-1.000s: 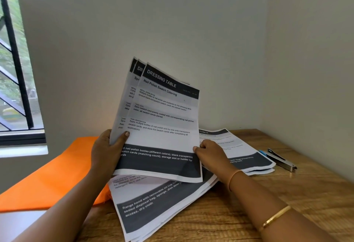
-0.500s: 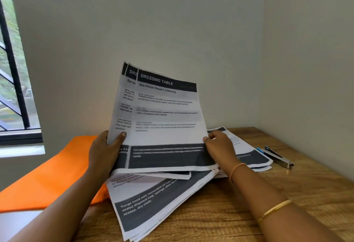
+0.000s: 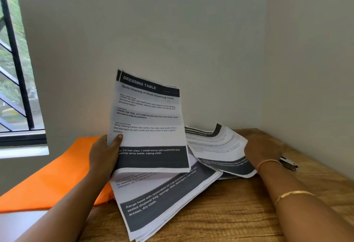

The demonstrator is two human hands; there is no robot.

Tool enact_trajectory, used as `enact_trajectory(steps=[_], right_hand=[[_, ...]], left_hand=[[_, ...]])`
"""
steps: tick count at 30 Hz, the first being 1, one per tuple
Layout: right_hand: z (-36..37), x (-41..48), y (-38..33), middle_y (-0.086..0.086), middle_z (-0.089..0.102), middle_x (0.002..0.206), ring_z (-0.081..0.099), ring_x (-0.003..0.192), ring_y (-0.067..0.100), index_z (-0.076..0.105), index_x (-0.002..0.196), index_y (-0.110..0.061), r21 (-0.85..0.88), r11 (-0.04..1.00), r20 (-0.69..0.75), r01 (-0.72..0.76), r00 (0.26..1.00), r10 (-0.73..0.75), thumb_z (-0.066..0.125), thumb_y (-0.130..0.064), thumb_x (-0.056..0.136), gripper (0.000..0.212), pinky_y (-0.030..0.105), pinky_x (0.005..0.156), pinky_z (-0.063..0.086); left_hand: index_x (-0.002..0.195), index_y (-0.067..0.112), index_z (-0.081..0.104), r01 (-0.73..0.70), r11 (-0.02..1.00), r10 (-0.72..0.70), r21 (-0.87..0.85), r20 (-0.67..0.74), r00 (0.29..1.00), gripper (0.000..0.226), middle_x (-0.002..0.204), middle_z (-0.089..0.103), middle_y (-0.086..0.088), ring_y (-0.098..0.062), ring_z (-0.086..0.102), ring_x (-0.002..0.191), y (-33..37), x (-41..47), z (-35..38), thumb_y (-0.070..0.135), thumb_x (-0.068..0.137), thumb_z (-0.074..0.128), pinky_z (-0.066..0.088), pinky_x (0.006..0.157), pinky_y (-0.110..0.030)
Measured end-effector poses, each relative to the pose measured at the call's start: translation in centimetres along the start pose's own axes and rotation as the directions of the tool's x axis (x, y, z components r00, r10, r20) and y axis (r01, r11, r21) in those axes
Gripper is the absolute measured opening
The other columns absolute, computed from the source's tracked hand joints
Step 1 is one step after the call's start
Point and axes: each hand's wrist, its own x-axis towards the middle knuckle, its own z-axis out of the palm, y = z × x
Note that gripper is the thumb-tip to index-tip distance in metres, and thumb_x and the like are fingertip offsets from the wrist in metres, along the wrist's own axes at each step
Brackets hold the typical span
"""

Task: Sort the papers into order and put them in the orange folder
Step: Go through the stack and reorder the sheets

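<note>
My left hand (image 3: 104,157) grips a few printed sheets (image 3: 149,123) upright by their lower left edge, thumb on the front page headed "Dressing Table". My right hand (image 3: 262,150) is off to the right, holding the right edge of a single sheet (image 3: 218,146) that lies curled on a second pile of papers (image 3: 237,169) on the table. A larger fanned stack of papers (image 3: 162,201) lies flat under the raised sheets. The orange folder (image 3: 55,176) lies on the left, partly beneath that stack and my left arm.
The wooden table (image 3: 249,215) sits in a corner, with walls close behind and to the right. A metal stapler (image 3: 288,164) lies beyond my right wrist. A barred window (image 3: 15,81) is at the left, with a pale ledge below it.
My right hand pulled the front "Nail Polish" sheet off the raised bundle and carried it right and down onto the second pile. The left hand kept the rest raised.
</note>
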Motion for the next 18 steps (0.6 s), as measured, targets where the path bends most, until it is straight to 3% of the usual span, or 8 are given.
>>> enact_trajectory(steps=[4, 10, 13, 15, 18], right_hand=[[0.2, 0.0, -0.3, -0.002, 0.066, 0.103, 0.060, 0.097, 0.019, 0.067, 0.096, -0.024, -0.101, 0.995, 0.001, -0.001, 1.000, 0.001, 0.042, -0.018, 0.096, 0.026, 0.040, 0.096, 0.041], [-0.4, -0.5, -1.9, 0.003, 0.062, 0.105, 0.058, 0.094, 0.023, 0.063, 0.099, -0.017, -0.077, 0.993, -0.113, 0.084, 0.989, -0.093, 0.045, -0.027, 0.091, 0.022, 0.036, 0.085, 0.039], [-1.8, -1.5, -3.7, 0.012, 0.061, 0.105, 0.058, 0.096, 0.031, 0.060, 0.103, -0.012, 0.261, 0.932, -0.176, 0.252, 0.962, -0.211, 0.037, -0.037, 0.098, 0.034, 0.038, 0.082, 0.045], [-3.0, -2.9, -5.2, 0.008, 0.060, 0.085, 0.058, 0.085, 0.030, 0.056, 0.082, -0.016, 0.583, 0.762, -0.137, 0.280, 0.959, -0.248, 0.034, -0.041, 0.099, 0.037, 0.036, 0.072, 0.043], [-4.3, -5.3, -7.4, 0.001, 0.056, 0.074, 0.056, 0.077, 0.023, 0.047, 0.076, -0.022, 0.755, 0.597, -0.085, 0.272, 0.943, -0.322, 0.030, -0.046, 0.099, 0.037, 0.034, 0.070, 0.041]], left_hand=[[0.095, 0.004, 0.062, 0.024, 1.000, -0.024, 0.011, -0.040, 0.999, 0.024, 0.092, 0.065, -0.011, -0.029, 0.058, 0.082, -0.3, 0.3, -0.2, 0.027, 0.096, 0.053, 0.041, 0.066, -0.036], [0.098, 0.003, 0.062, 0.015, 1.000, -0.013, 0.017, -0.072, 0.997, 0.025, 0.091, 0.063, -0.009, -0.025, 0.055, 0.080, -0.1, 0.5, -0.2, 0.026, 0.096, 0.052, 0.035, 0.056, -0.028], [0.096, 0.003, 0.061, 0.004, 1.000, -0.003, 0.008, -0.080, 0.997, 0.026, 0.090, 0.062, -0.009, -0.024, 0.054, 0.079, 0.2, 0.5, -0.1, 0.027, 0.096, 0.052, 0.034, 0.054, -0.026], [0.096, 0.005, 0.061, -0.007, 1.000, 0.006, -0.015, -0.069, 0.998, 0.023, 0.088, 0.062, -0.006, -0.023, 0.055, 0.077, 0.6, 0.2, 0.1, 0.027, 0.095, 0.053, 0.035, 0.055, -0.025], [0.094, 0.011, 0.060, -0.016, 0.997, 0.014, -0.081, -0.033, 0.999, 0.017, 0.081, 0.062, 0.002, -0.016, 0.056, 0.072, 1.1, -0.4, 0.4, 0.028, 0.094, 0.055, 0.038, 0.056, -0.026]])
